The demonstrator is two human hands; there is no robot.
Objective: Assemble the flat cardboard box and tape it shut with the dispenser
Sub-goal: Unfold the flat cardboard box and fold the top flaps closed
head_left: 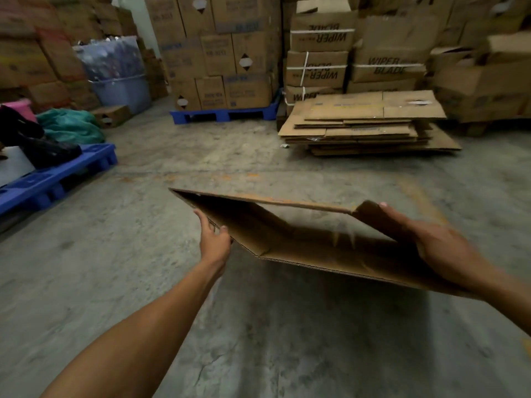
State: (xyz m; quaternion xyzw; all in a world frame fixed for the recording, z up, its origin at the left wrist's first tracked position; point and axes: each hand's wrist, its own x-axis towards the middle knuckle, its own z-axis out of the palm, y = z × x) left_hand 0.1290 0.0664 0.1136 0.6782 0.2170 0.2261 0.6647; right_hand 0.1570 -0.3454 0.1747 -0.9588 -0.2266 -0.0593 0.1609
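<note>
Cardboard fills both grips: the left hand (214, 239) clasps the near left edge of the flat box (301, 239), the right hand (439, 248) closes on its right side. The box hangs partly opened above the concrete floor (258, 340), a stack of flat cartons (365, 124) well beyond.

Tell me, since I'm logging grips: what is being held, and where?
The flat cardboard box, with the left hand on its left edge and the right hand on its right end.

The brown cardboard box (301, 239) hangs tilted above the floor, apparently half-opened (edges blurred).
</note>
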